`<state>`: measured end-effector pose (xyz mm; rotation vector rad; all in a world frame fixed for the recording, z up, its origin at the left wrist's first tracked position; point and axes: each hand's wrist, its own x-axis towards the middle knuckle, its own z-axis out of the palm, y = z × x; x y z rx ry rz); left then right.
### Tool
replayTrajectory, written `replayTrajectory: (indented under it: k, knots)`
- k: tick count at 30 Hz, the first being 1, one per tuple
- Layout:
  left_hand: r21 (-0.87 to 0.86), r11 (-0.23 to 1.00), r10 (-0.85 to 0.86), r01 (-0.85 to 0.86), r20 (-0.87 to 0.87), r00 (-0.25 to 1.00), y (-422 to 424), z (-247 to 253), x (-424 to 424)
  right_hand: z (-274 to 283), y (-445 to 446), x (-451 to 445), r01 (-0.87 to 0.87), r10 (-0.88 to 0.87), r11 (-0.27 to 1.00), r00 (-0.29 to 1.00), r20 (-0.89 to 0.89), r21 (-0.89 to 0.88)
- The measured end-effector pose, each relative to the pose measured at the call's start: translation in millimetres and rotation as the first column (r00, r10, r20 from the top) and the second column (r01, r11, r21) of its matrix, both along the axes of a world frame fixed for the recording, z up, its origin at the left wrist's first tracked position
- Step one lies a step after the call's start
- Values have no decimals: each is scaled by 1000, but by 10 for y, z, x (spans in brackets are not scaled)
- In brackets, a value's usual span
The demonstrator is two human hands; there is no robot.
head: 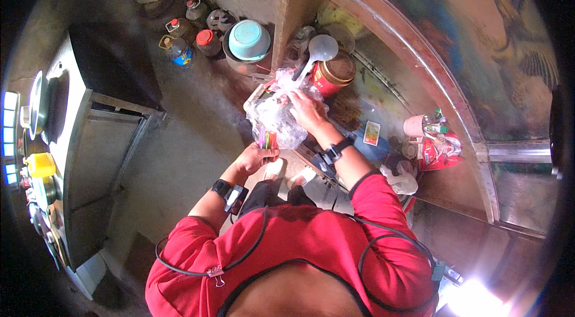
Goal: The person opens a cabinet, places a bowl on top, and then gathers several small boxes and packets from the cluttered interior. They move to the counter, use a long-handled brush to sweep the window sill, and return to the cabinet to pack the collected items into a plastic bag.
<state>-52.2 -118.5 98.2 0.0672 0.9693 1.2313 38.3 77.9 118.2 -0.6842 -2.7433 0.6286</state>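
Note:
My left hand (256, 157) is closed on a small bundle of brightly coloured sticks (268, 139), purple, green and orange; what they are is too small to tell. They stand up against a crumpled clear plastic bag (278, 121). On the bag's upper right side lies my right hand (307, 109), fingers bent into the film; how firmly it grips is hard to see. Beyond the fingers a white ladle (322, 49) slants down towards the bag, beside a red tin with a brown lid (328, 79).
A turquoise basin (249, 41) rests upside down on a larger pot. Plastic bottles (179, 52) and a red-lidded jar (205, 41) stand on the floor at its left. Right of my arm are a pink cup (414, 125) and a white plastic bag (400, 181). A counter (76, 92) runs along the left.

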Motion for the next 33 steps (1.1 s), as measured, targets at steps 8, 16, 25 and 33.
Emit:
replayTrajectory:
  k: [8, 16, 25, 33]
  knots:
    - [-14, 999, 45, -45, -5, 999, -167, 40, -137, 258, -162, 152, 189, -187, 982, 978, -94, 13]
    - [0, 995, -95, 95, -72, 993, 110, 33, -36, 770, 132, 1840, 698, -777, 591, 627, -54, -403]
    - [33, 969, -241, 244, -74, 968, 463, 176, 240, 643, 831, 4022, 991, -998, 63, 62, 18, 117]
    - [5, 984, -177, 178, -96, 980, 483, 277, 513, 22, 1453, 4215, 994, -991, 107, 106, 86, 1]
